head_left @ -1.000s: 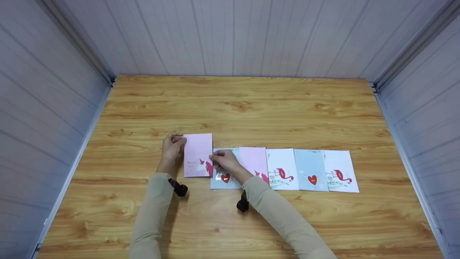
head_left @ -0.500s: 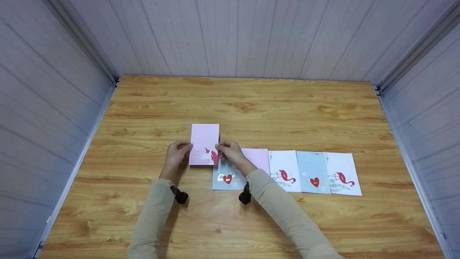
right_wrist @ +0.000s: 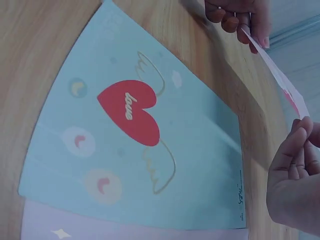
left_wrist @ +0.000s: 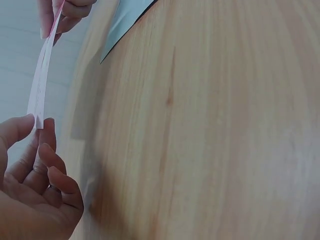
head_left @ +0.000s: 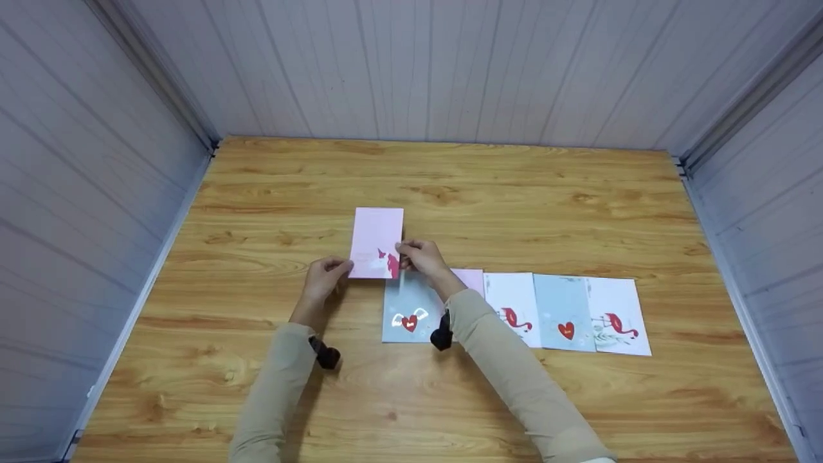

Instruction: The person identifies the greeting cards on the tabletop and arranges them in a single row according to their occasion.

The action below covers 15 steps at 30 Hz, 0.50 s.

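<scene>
The left hand (head_left: 323, 281) at 8 o'clock and right hand (head_left: 427, 260) at 3 are pinching the pink unicorn card (head_left: 376, 236), raised at 11 o'clock from the blue heart card (head_left: 406, 308); it's seeming light, bendable, probably handling best by its sides.

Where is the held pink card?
Left of centre in the head view, the pink card is between the left hand and right hand, near the leftmost blue card.

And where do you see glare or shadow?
Head view: white glints beside the heart on the leftmost blue card; left wrist: pale sheen on the table, shadow beside the left hand; right wrist: shadow between that card and the held pink card.
</scene>
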Each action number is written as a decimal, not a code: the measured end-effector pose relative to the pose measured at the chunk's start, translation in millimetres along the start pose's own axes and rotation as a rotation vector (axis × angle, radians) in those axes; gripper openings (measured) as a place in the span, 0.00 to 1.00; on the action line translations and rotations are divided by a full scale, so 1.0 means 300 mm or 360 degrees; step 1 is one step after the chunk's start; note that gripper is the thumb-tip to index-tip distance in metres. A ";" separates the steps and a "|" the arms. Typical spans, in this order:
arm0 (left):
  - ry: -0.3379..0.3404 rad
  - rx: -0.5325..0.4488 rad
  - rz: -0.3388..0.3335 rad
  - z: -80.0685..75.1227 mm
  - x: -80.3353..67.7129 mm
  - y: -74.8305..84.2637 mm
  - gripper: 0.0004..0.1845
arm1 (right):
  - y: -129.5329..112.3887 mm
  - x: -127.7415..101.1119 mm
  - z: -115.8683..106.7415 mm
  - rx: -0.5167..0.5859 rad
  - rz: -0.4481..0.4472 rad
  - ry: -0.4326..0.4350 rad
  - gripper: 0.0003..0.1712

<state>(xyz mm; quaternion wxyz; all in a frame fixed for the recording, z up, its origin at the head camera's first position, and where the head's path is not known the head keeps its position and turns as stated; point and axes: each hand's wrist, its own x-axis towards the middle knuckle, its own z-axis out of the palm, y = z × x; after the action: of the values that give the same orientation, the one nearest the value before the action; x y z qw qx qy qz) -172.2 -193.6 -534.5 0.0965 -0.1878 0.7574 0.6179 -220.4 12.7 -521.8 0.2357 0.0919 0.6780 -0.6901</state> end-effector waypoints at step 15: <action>0.0044 -0.0011 -0.0149 0.023 0.034 0.018 0.14 | 0.013 0.016 -0.005 0.0040 -0.0045 0.0009 0.17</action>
<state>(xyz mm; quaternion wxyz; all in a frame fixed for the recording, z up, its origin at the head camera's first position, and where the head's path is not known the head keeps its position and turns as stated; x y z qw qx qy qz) -184.2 -187.7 -535.1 0.1143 -0.2319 0.7469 0.6127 -223.0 13.4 -527.6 0.2230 0.0873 0.6712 -0.7016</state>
